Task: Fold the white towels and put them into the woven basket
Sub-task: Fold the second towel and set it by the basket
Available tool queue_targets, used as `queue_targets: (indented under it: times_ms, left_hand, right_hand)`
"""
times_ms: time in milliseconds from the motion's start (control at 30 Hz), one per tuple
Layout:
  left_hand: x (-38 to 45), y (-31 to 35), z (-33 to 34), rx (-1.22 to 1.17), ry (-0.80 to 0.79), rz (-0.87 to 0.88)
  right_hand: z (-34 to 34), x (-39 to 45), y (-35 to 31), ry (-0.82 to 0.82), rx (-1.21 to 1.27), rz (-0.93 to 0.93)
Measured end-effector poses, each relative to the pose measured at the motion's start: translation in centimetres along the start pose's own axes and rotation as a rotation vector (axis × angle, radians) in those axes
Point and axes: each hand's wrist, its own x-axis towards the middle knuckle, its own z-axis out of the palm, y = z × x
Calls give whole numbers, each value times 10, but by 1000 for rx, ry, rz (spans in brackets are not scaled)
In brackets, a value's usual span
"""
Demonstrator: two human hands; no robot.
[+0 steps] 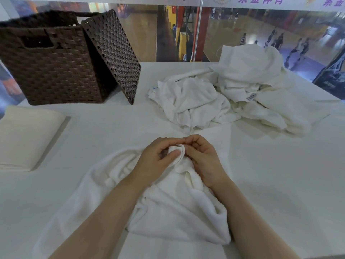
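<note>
A crumpled white towel point(173, 206) lies in front of me on the white table. My left hand point(158, 159) and my right hand point(203, 157) meet at its far end, both pinching the same bunched corner of it. A heap of several unfolded white towels point(233, 94) sits at the back right. One folded white towel point(26, 139) lies flat at the left edge. The dark brown woven basket point(48, 68) stands at the back left, with its woven lid point(112, 53) leaning against its right side.
The white table point(280, 184) runs to a far edge just behind the towel heap. Beyond it is a wall picture of a sports hall. Bare tabletop shows between the basket and my hands, and to my right.
</note>
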Motion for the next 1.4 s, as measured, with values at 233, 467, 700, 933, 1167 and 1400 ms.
queue_targets:
  times_ms: [233,467,700,933,1167,1400]
  left_hand:
    - [4,-6,-2,73,35,75]
    - [2,-8,-3,-91,108,-50]
    - [22,19,-16,-95,182,42]
    - [57,47,-56,71,342,74]
    - [70,80,-85,173,462,145]
    - [75,112,-116,196,519,187]
  right_hand:
    - [2,2,2,49,-129,-14]
    - [-2,-20,-8,95,-583,-217]
    - [0,-44,-46,-364,-1080,-94]
    - [20,-59,-63,-310,-1028,-440]
    - [56,-69,-78,-575,-1306,-880]
    - [50,-36,-78,-475,-2233,-682]
